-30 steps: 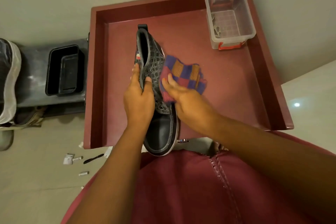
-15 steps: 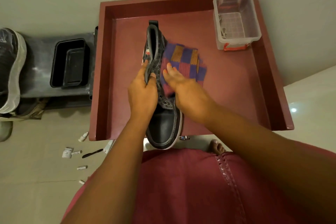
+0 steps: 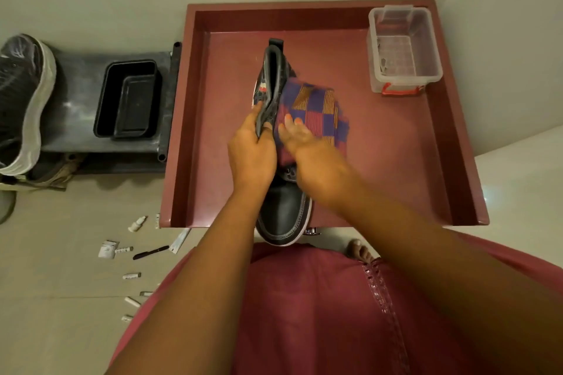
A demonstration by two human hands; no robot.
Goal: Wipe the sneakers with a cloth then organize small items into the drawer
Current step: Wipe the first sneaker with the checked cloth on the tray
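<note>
A black high-top sneaker [image 3: 281, 211] lies lengthwise in the open maroon drawer [image 3: 380, 161], its toe over the front edge. My left hand [image 3: 251, 152] grips the sneaker's collar, thumb on one side and fingers on the other. My right hand [image 3: 307, 149] presses a checked purple, red and orange cloth [image 3: 316, 109] flat against the sneaker's right side. Several small items [image 3: 131, 275] lie scattered on the floor at the lower left, among them a black pen [image 3: 150, 252] and a small white bottle [image 3: 137, 223].
A clear plastic box [image 3: 405, 49] with a red latch stands in the drawer's far right corner. Left of the drawer, a dark shelf [image 3: 76, 119] carries a black tray [image 3: 128, 99]. A second sneaker [image 3: 21, 103] with a white sole sits at the far left. My bare toes [image 3: 359, 250] show below the drawer.
My right hand has slid the cloth up along the sneaker's side toward the collar. My left hand keeps its hold on the sneaker. My head has moved, shifting the scene lower in view.
</note>
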